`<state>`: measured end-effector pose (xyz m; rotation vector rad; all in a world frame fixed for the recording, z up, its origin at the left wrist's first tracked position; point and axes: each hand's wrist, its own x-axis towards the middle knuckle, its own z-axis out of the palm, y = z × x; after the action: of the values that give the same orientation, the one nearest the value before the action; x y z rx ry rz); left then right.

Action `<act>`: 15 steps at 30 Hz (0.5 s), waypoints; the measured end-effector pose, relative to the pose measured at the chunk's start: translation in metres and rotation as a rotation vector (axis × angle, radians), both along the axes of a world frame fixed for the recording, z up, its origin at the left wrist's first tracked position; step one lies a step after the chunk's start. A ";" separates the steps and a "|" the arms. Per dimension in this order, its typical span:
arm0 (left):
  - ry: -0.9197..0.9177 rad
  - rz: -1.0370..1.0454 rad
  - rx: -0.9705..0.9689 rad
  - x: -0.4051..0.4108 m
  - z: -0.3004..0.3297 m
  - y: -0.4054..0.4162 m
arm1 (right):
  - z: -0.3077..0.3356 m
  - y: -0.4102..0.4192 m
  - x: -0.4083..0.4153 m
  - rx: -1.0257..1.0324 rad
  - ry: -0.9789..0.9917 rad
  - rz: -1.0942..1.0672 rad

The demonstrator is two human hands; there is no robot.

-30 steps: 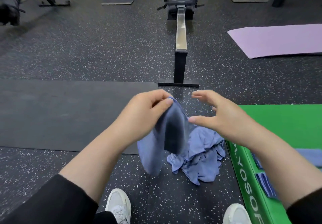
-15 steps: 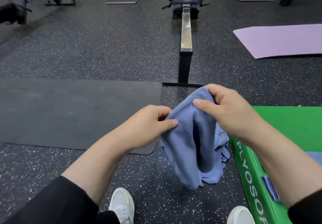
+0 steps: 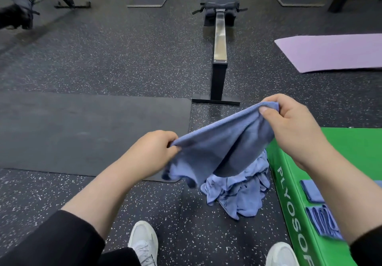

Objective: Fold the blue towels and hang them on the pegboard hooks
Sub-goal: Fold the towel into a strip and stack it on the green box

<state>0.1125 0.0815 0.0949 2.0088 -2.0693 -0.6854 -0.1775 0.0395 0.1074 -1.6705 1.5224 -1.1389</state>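
Observation:
A blue towel (image 3: 221, 145) is stretched in the air between my hands. My left hand (image 3: 153, 154) pinches its lower left corner. My right hand (image 3: 289, 125) grips the upper right corner, higher and farther away. The cloth sags in the middle. Below it a crumpled heap of blue towels (image 3: 241, 191) lies on the floor beside the green box. Folded blue towels (image 3: 312, 191) lie on top of the green plyo box (image 3: 289, 195) at the right. No pegboard or hooks are in view.
A rowing machine (image 3: 220, 44) stands straight ahead on the speckled rubber floor. A black mat (image 3: 82, 131) lies to the left and a purple mat (image 3: 334, 52) at the far right. My white shoes (image 3: 142, 243) show at the bottom. Gym frames line the back.
My right hand took hold of the towel, then both hands moved apart, the right one up and to the right. The towel went from hanging bunched to stretched out.

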 end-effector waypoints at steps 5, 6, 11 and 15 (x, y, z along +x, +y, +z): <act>-0.093 0.123 -0.006 0.021 -0.002 0.003 | -0.002 0.004 -0.007 0.021 0.039 -0.060; -0.097 0.134 -0.014 0.024 -0.002 0.003 | -0.003 0.005 -0.009 0.028 0.032 -0.069; -0.078 0.134 -0.052 0.029 -0.006 0.005 | -0.004 0.010 -0.012 0.065 -0.043 -0.087; -0.069 0.187 -0.100 0.034 -0.008 0.001 | -0.002 0.013 -0.012 0.093 -0.107 -0.105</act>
<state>0.1465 0.0827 0.0864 2.1609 -1.8782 -0.4756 -0.1892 0.0525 0.1052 -1.4593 1.5860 -1.1737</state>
